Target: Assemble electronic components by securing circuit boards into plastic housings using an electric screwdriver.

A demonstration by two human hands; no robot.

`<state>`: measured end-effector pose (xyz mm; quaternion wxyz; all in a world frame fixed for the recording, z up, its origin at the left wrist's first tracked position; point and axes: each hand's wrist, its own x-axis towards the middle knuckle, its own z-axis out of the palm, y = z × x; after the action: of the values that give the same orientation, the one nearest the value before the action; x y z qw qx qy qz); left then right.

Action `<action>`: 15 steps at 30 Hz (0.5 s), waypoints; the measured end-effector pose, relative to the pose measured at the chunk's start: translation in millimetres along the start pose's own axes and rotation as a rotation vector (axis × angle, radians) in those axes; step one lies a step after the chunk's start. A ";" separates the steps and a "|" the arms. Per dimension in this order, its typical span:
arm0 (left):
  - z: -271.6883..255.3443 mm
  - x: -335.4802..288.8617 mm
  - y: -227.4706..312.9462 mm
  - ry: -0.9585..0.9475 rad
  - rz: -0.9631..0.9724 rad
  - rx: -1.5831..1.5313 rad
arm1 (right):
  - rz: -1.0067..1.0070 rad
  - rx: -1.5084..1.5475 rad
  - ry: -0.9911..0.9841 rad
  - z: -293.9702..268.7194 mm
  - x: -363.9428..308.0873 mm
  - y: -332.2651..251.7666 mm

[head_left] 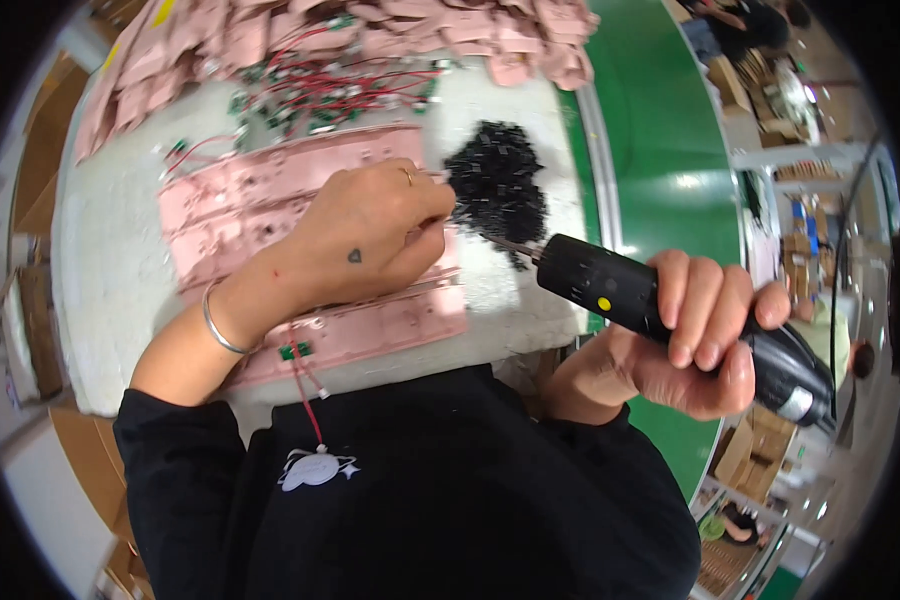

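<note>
Looks early to mid job, my read. One small green board (295, 351) with red wires shows at the near edge of your pink panels (410, 335); your left forearm and hand hide much of the rest, so can't count fitted boards or driven screws. Plenty left: a tangle of wired boards (340, 95) beyond the panels, a big heap of pink parts (400, 40) at the far end of the table (110, 270), and a full pile of small black screws (495, 180) right of the panels.

Your right hand (705, 330) is wrapped round the power screwdriver (600, 285), up off the table to the right. Its long axis slants: bit left and slightly away from you, tail right and toward you. Bit end is near your left fingertips and the pile; contact unclear.

Your left hand (380, 225) is over the panels, fingers curled into a narrow pinch; can't tell if a screw is in it. Panels lie lengthwise left to right, right ends angled slightly away from you.
</note>
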<state>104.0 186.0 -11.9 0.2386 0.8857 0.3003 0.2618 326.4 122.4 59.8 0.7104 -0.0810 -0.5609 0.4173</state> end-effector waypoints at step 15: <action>-43.2 -160.0 -11.6 0.418 -0.219 0.133 | 0.260 0.068 -0.457 109.1 -25.2 101.9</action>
<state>-36.2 100.6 -37.6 0.1393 0.7881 0.4541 0.3916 180.3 131.7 21.0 0.5081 -0.0319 -0.6774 0.5310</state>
